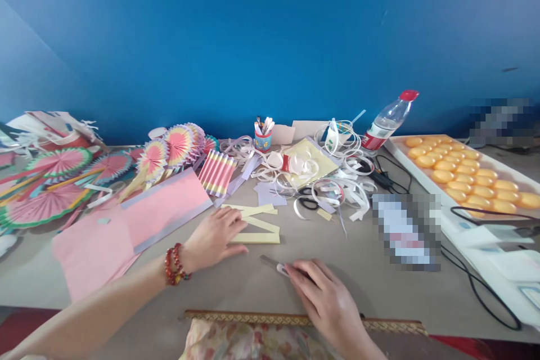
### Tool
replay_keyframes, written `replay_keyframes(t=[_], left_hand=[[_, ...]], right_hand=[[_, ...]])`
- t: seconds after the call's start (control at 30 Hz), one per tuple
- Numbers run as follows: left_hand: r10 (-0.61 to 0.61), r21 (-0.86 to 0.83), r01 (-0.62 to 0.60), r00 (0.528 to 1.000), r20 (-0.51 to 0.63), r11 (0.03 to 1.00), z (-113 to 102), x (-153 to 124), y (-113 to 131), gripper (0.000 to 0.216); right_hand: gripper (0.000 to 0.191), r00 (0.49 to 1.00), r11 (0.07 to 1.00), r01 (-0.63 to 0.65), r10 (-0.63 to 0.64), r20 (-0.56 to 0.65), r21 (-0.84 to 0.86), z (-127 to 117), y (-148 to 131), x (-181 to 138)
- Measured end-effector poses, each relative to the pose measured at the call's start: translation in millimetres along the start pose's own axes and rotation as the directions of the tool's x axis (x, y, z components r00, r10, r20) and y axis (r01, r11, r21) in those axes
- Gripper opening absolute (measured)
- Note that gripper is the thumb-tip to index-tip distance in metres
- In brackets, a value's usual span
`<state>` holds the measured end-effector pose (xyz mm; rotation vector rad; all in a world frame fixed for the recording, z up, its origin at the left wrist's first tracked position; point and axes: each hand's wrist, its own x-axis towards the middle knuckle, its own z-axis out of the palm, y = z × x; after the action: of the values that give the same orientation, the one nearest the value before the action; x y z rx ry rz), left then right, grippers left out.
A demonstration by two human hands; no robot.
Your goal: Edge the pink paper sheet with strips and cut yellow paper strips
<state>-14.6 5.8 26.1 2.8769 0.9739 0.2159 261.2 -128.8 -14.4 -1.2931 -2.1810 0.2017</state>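
While your left hand (216, 238) rests palm-down, fingers apart, on the pale yellow strips (259, 238), seemingly to steady them, your right hand (324, 294) is closed around a cutter (282, 270). The strips lie mid-table (242, 287), partly under your left fingers; the blade points toward that side without reaching them, and the low hold probably gives you close control of the tip. Whether the tip touches the surface, I cannot tell. Beyond the strips, a white ribbon tangle (337, 192) crowds the far side, and pink sheets (97, 253) take up the left. Your freest room is between both hands, bounded by a patterned strip (248, 318) along the near edge and, rightward, a blurred item (405, 230).
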Motion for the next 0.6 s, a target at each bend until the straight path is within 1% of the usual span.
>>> replay_keyframes(t=[0.07,0.13,0.2,0.23,0.27,0.33,0.4,0.43,0.47,0.5,0.53,0.57,0.6], left_hand=[[0.026,0.026,-0.028,0.997,0.067,0.999,3,-2,9,0.026],[0.027,0.015,-0.028,0.995,0.095,0.999,3,-4,14,0.014],[0.058,-0.017,-0.057,0.993,0.106,0.998,0,-6,17,0.008],[0.094,-0.024,-0.091,0.990,0.106,0.996,-3,-7,17,0.009],[0.139,-0.023,-0.137,0.985,0.103,0.990,-7,-8,17,0.012],[0.244,-0.008,-0.245,0.964,0.100,0.970,-13,-9,16,0.025],[0.344,-0.008,-0.345,0.933,0.109,0.939,-15,-8,13,0.038],[0.376,-0.019,-0.376,0.920,0.114,0.926,-15,-8,12,0.042],[0.385,-0.036,-0.383,0.917,0.108,0.923,-13,-7,12,0.044],[0.358,-0.056,-0.354,0.930,0.086,0.934,-11,-7,12,0.044],[0.287,-0.078,-0.283,0.957,0.048,0.956,-8,-7,13,0.040],[0.180,-0.097,-0.179,0.984,0.008,0.979,-4,-8,14,0.033],[0.058,-0.110,-0.060,0.998,-0.023,0.992,0,-8,17,0.025]], right_hand=[[0.037,1.000,1.000,0.019,-0.019,-0.010,0.017,-1,1,-3],[0.039,0.997,0.997,0.061,-0.058,-0.053,0.049,-2,2,-8],[0.046,0.985,0.991,0.100,-0.087,-0.148,0.087,-4,2,-13],[0.050,0.975,0.989,0.106,-0.084,-0.207,0.101,-6,2,-15],[0.054,0.962,0.989,0.101,-0.069,-0.263,0.112,-7,2,-16],[0.055,0.937,0.989,0.067,-0.018,-0.350,0.128,-9,1,-17],[0.052,0.923,0.990,0.024,0.032,-0.383,0.141,-10,2,-15],[0.050,0.922,0.989,0.005,0.053,-0.384,0.148,-10,2,-13],[0.049,0.923,0.988,-0.013,0.071,-0.378,0.154,-10,2,-12],[0.048,0.926,0.987,-0.026,0.084,-0.369,0.159,-9,3,-11],[0.047,0.929,0.986,-0.036,0.093,-0.358,0.163,-8,3,-10],[0.047,0.931,0.986,-0.042,0.098,-0.351,0.163,-7,3,-10],[0.046,0.933,0.986,-0.046,0.100,-0.345,0.161,-7,4,-10]])
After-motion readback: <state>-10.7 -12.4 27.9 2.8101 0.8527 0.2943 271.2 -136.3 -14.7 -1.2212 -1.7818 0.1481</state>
